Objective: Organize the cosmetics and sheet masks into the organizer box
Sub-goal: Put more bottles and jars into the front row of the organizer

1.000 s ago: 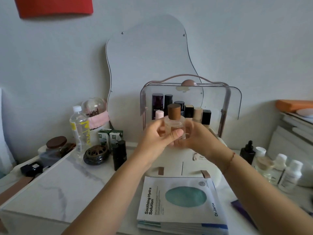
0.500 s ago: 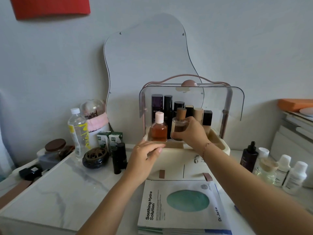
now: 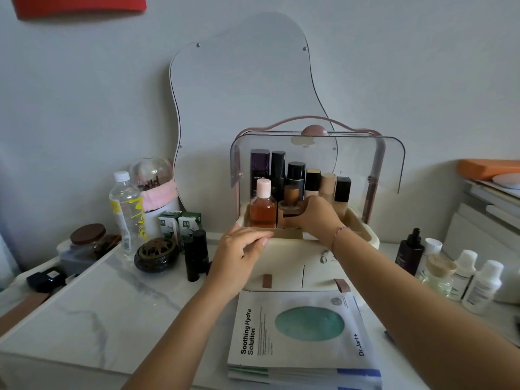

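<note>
Centre frame: the right hand (image 3: 318, 218) wraps its fingers round the wood-capped bottle (image 3: 291, 201). The bottle stands in the top tray of the organizer box (image 3: 368, 237), just beside the amber bottle (image 3: 263, 211). The left hand (image 3: 239, 251) rests loosely bent fingers on the box's front rim, holding nothing. Recommendation: seat the bottle flat and upright before releasing, then withdraw without brushing the rear row of bottles (image 3: 296, 171). Sheet masks (image 3: 304, 333) lie unfiled, lower centre.
</note>
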`<state>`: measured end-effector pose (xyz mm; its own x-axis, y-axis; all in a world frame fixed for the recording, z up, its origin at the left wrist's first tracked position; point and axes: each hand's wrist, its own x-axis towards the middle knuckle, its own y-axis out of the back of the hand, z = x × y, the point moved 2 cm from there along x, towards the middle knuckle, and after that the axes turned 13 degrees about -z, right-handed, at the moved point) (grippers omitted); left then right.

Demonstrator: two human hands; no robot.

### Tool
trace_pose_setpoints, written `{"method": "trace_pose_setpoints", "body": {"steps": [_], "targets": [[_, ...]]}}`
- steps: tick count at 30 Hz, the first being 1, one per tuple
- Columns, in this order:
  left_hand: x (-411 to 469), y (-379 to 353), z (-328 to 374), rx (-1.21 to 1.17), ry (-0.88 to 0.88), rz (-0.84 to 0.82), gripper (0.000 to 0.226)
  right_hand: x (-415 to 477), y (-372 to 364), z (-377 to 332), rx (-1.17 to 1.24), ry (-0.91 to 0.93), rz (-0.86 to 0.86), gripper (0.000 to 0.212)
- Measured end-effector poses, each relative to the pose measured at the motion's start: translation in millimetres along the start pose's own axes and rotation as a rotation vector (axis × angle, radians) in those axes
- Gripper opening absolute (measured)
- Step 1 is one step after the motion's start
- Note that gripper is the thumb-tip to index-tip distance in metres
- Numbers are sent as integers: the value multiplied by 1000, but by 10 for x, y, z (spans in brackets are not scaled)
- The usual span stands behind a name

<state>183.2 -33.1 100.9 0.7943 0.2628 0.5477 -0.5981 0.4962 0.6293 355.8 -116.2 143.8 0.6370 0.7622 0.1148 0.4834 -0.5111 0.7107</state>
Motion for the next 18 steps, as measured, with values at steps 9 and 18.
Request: {"method": "trace_pose_setpoints", "body": {"steps": [9,18], "targets": [[21,-43,-27,44,-73,-2,21,-921,229,135,59,170,230,51],[46,-105,-49,38,-41,36,27,-1752,741,1385,89,-149,751,47]]}}
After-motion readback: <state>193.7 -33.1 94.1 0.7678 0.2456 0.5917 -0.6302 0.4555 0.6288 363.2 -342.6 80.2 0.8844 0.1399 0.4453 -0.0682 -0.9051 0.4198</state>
